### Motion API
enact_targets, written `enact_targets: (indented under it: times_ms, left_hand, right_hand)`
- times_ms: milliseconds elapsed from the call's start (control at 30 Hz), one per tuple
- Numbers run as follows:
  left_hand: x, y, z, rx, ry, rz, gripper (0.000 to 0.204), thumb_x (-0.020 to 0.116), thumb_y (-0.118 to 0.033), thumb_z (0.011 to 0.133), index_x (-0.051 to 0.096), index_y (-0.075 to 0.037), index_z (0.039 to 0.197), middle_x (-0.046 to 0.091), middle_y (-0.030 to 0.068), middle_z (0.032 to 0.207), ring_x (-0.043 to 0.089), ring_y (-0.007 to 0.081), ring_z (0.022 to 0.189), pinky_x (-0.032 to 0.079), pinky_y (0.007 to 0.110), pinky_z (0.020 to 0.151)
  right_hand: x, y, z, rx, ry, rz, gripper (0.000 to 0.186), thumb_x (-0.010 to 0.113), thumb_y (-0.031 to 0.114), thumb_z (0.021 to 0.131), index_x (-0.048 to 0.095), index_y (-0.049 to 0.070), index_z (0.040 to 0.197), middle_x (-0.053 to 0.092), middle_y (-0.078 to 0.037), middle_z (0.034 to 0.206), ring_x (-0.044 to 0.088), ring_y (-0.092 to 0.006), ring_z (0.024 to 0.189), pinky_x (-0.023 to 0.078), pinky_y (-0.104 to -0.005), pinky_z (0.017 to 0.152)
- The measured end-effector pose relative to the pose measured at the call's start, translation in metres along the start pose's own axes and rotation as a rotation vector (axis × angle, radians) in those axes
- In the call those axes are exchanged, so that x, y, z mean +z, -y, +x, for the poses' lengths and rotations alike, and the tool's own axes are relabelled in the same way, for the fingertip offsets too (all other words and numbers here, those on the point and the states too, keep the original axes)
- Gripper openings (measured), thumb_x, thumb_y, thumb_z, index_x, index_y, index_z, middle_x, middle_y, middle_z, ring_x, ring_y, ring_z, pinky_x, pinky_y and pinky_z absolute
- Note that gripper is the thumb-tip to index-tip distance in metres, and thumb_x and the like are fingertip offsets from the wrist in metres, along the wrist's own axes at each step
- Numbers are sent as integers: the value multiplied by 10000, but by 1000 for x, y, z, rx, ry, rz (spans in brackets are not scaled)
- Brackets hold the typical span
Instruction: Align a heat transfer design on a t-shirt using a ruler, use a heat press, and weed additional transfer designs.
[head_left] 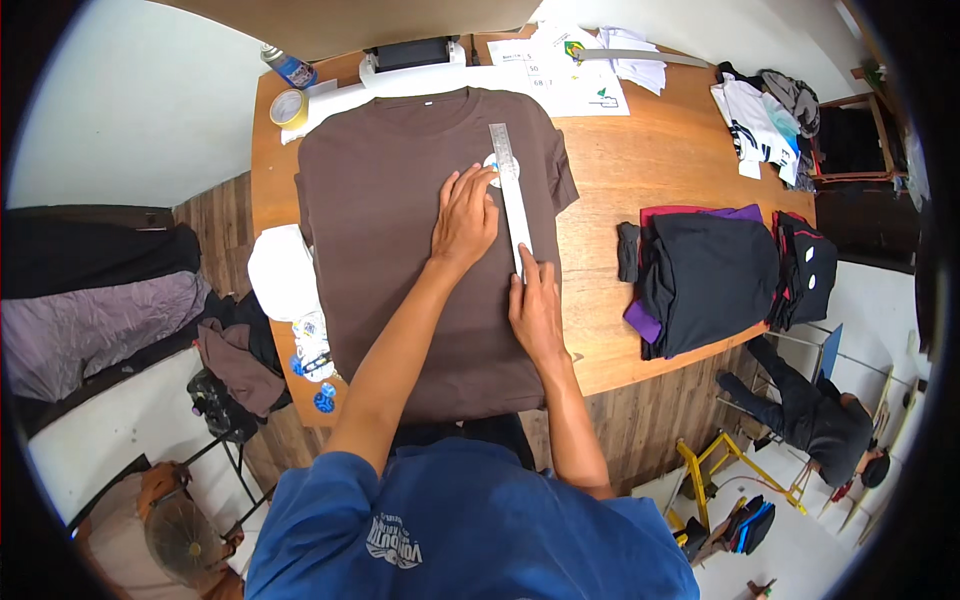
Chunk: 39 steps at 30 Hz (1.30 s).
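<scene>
A brown T-shirt (395, 190) lies spread on the wooden table, its collar at the far side. On its right chest area sits a small round white patch (491, 164), partly covered by a metal ruler (511, 195) that runs lengthwise down the shirt. My left hand (466, 218) rests on the fabric with fingers stretched forward, the fingertips at the patch's left edge. Lower down, my right hand (538, 305) grips the near end of the ruler between thumb and fingers. What lies under the ruler is hidden.
A stack of dark folded garments (708, 280) sits on the table (620, 165) to the right. Printed sheets (575, 75), yellow tape (289, 108) and a spray can (290, 68) stand along the far side. White round pieces (283, 270) lie at left. Another person (835, 430) is at far right.
</scene>
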<state>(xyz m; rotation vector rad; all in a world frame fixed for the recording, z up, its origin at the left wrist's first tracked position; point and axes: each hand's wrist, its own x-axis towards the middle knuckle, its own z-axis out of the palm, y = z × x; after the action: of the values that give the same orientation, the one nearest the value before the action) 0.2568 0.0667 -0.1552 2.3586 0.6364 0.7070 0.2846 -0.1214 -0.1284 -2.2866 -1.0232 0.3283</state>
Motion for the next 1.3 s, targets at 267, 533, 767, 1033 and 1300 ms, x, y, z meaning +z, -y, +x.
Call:
enact_targets:
  times_ms: [267, 533, 767, 1033, 1300]
  left_hand:
    - [4, 2, 10, 17, -77, -16, 326, 494, -14, 947, 578, -15, 1263, 662, 154, 1265, 566, 310, 1301, 337, 484, 1161]
    - [9, 7, 16, 37, -109, -15, 324, 487, -15, 956, 580, -9, 1266, 669, 167, 1241, 577, 315, 1282, 348, 485, 1150]
    - [10, 7, 12, -5, -129, -30, 327, 538, -56, 951, 586, -42, 1274, 627, 161, 1293, 540, 327, 1309, 337, 498, 1156]
    - [3, 12, 16, -95, -184, 156, 331, 670, -193, 934, 656, -88, 1247, 525, 146, 1358, 428, 364, 1384, 268, 539, 1189]
    - [0, 17, 13, -106, -181, 157, 350, 703, -213, 908, 669, -88, 1233, 528, 139, 1357, 427, 361, 1386, 270, 527, 1192]
  right_hand:
    - [-11, 10, 10, -77, 57, -59, 493, 608, 88, 976, 509, 1, 1451, 580, -166, 922, 588, -330, 859, 432, -430, 786]
    - [-6, 2, 16, -128, 44, -66, 511, 619, 102, 972, 501, 7, 1460, 600, -158, 956, 594, -321, 880, 417, -425, 807]
    - [-9, 3, 18, -106, 119, -64, 508, 610, 105, 972, 486, 14, 1456, 641, -181, 1035, 619, -351, 969, 421, -434, 842]
    - [-10, 10, 19, -51, 144, 89, 491, 593, 115, 992, 463, 24, 1456, 627, -224, 1235, 606, -407, 1112, 428, -457, 911]
    - [-3, 9, 14, -144, 81, 65, 501, 613, 90, 975, 475, 5, 1449, 625, -184, 998, 630, -342, 939, 410, -434, 804]
